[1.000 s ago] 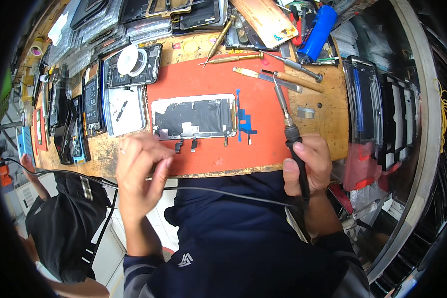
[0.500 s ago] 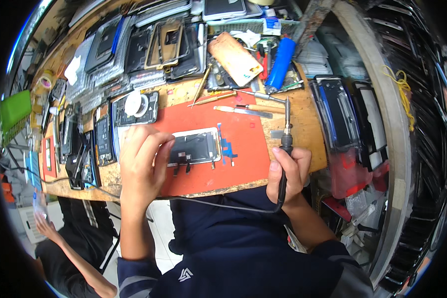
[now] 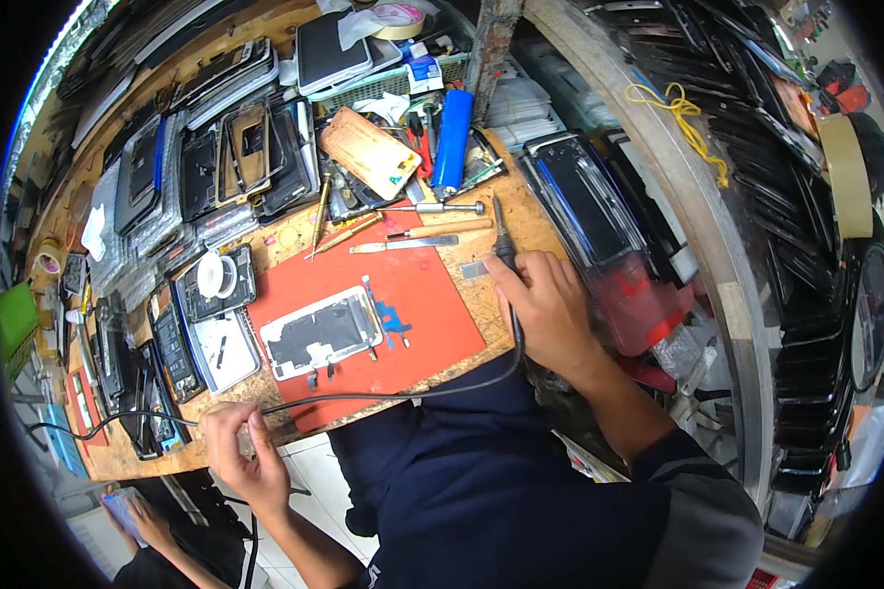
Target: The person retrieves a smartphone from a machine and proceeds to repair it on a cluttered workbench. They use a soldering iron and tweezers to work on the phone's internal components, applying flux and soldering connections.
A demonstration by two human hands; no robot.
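One soldering iron (image 3: 502,245) stands upright in the clenched right hand (image 3: 547,309), at the red mat's (image 3: 432,324) right edge. Its cord (image 3: 363,398) is pinched in the left hand (image 3: 241,452). One opened phone (image 3: 322,334) lies on the mat; one tape roll (image 3: 214,275) sits in a tray (image 3: 244,285).

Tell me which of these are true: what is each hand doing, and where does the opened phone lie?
1. The right hand holds a black corded tool. True.
2. The opened phone lies on a green mat. False: it lies on a red mat.
3. The left hand rests on the opened phone. False: it is at the bench's near edge, apart from the phone, by the black cord.
4. A blue cylinder lies behind the mat, among the clutter. True.
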